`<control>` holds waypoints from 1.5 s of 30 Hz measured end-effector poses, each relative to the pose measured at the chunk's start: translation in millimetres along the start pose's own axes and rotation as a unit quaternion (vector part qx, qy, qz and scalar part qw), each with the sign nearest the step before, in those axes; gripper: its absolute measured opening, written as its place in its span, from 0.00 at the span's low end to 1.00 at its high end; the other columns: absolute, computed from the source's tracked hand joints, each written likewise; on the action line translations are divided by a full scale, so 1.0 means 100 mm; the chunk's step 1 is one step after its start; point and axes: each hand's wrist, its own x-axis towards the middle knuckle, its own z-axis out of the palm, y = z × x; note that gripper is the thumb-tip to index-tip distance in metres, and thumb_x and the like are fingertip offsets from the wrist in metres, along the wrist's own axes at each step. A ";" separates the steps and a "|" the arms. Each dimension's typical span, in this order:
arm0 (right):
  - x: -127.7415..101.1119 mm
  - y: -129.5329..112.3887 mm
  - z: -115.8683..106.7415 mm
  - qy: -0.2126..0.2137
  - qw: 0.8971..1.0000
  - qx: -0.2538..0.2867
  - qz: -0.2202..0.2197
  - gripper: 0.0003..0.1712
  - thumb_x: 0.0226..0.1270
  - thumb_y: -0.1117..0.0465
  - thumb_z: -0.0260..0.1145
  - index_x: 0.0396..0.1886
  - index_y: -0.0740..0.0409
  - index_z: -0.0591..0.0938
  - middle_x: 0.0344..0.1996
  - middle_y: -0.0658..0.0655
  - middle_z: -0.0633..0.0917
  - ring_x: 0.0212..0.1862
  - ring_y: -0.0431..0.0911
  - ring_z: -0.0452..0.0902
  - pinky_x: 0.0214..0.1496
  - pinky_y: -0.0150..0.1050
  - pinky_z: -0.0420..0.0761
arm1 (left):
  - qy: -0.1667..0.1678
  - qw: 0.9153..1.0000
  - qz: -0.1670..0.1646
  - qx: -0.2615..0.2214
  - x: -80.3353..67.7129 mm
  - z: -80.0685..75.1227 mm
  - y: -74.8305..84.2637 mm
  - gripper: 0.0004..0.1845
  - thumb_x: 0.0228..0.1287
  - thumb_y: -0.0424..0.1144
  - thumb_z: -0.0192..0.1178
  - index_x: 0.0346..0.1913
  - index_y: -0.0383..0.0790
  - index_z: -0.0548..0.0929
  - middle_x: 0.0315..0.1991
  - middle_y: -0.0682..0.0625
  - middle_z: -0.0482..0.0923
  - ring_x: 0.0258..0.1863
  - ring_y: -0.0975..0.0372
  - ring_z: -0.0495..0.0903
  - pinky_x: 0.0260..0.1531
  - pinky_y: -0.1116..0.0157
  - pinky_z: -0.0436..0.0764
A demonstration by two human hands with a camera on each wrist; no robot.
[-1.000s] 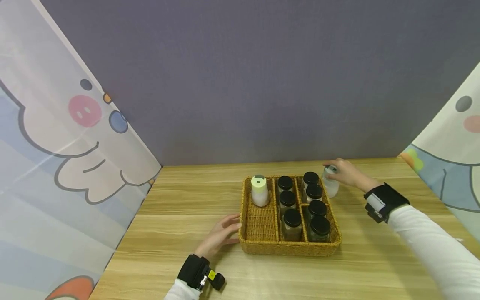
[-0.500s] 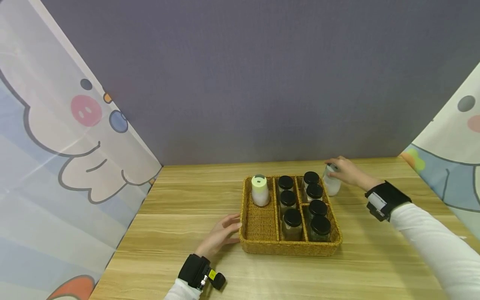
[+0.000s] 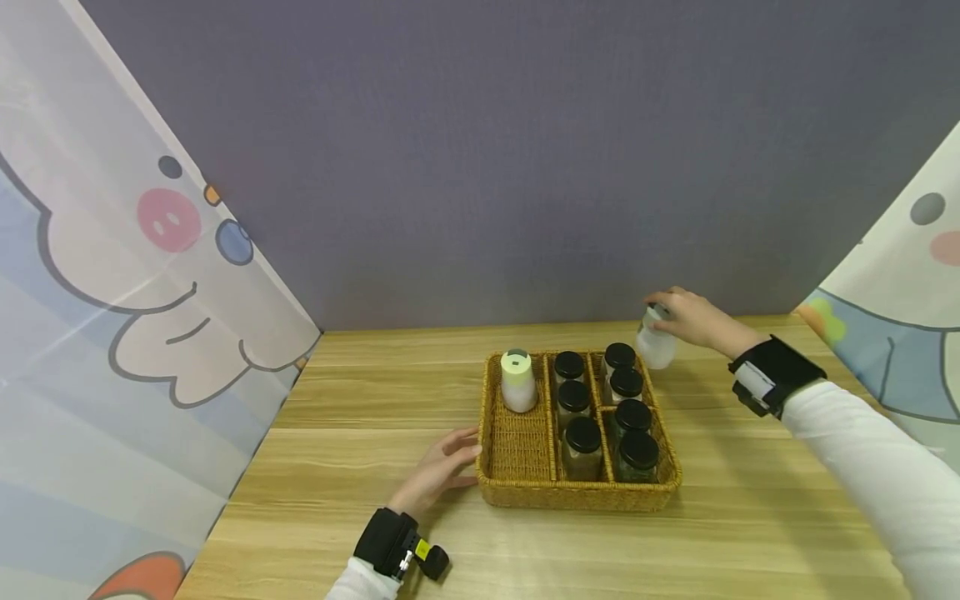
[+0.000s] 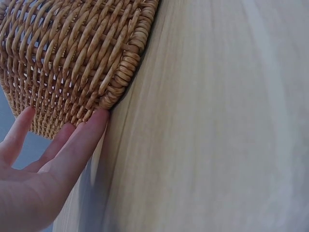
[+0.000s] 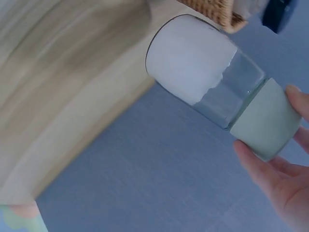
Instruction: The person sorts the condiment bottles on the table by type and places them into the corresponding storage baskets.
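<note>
A clear shaker bottle (image 5: 203, 72) of white powder hangs by its pale green cap from my right hand (image 3: 693, 319), whose fingers and thumb pinch the cap. In the head view the bottle (image 3: 656, 343) is just beyond the back right corner of a wicker basket (image 3: 577, 497). My left hand (image 3: 437, 472) touches the basket's left wall, fingers fairly straight; the left wrist view shows the fingertips against the wicker (image 4: 72, 63). In the basket's left compartment stands a bottle with a pale yellow-green cap (image 3: 518, 381).
Several black-lidded jars (image 3: 582, 448) fill the basket's middle and right compartments. The wooden table (image 3: 375, 392) meets a grey panel (image 3: 555, 183) at its back edge. Cartoon-printed sheets (image 3: 135, 275) stand at both sides.
My right hand has moved up and slightly back, raising the powder bottle with it. My left hand and the basket have stayed in place.
</note>
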 end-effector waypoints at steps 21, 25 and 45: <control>0.05 -0.13 -0.34 0.021 1.000 -0.004 -0.013 0.25 0.56 0.65 0.62 0.52 0.73 0.70 0.40 0.73 0.73 0.40 0.60 0.71 0.31 0.48 0.77 | 0.004 1.000 0.002 -0.002 0.01 0.02 0.00 0.33 0.60 0.43 0.56 0.64 0.32 0.58 0.59 0.33 0.59 0.57 0.46 0.64 0.48 0.52 0.74; 0.07 -0.20 -0.39 0.023 1.000 -0.002 -0.018 0.25 0.57 0.66 0.62 0.53 0.73 0.70 0.41 0.73 0.73 0.40 0.59 0.71 0.30 0.48 0.76 | 0.003 1.000 0.000 -0.001 0.01 0.02 0.01 0.32 0.60 0.42 0.55 0.64 0.32 0.57 0.60 0.33 0.59 0.58 0.46 0.63 0.49 0.52 0.73; 0.11 -0.63 -0.48 0.023 0.997 0.003 -0.072 0.24 0.58 0.64 0.62 0.54 0.69 0.71 0.45 0.72 0.72 0.43 0.60 0.71 0.36 0.49 0.78 | 0.005 1.000 -0.003 -0.012 -0.02 0.05 0.04 0.32 0.60 0.40 0.55 0.64 0.31 0.57 0.59 0.33 0.59 0.57 0.46 0.64 0.49 0.51 0.73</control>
